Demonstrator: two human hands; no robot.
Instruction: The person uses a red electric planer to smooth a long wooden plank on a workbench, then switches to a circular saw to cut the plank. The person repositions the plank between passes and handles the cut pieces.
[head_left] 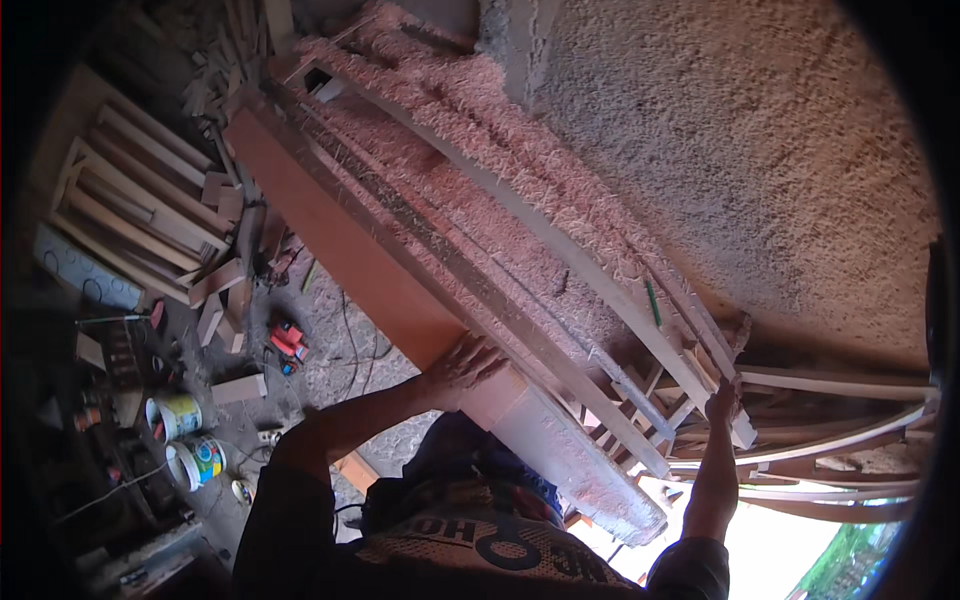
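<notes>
Head view: the person's left hand (pixel 465 368) lies on the reddish-brown board (pixel 330 220), its fingers reaching across toward the board's inner edge. The thumb side is unclear, so I cannot tell whether it grips the wood or only rests on it. The board slants from the upper left down to this hand, with most of its length beyond the hand, up and to the left. Past the hand, toward the lower right, runs a grey slab (pixel 580 475).

The right hand (pixel 724 398) is well apart, at the lower right end of the long beam (pixel 540 225). Its fingers are bent and dark; I cannot tell if they clasp the wood or just touch it.

Pinkish shavings (pixel 450 90) are heaped between the beam and the rough wall (pixel 720 150). Curved strips (pixel 840 440) lie to the right of the right hand. Two buckets (pixel 195 462) and a red tool (pixel 288 340) sit on the floor at left.
</notes>
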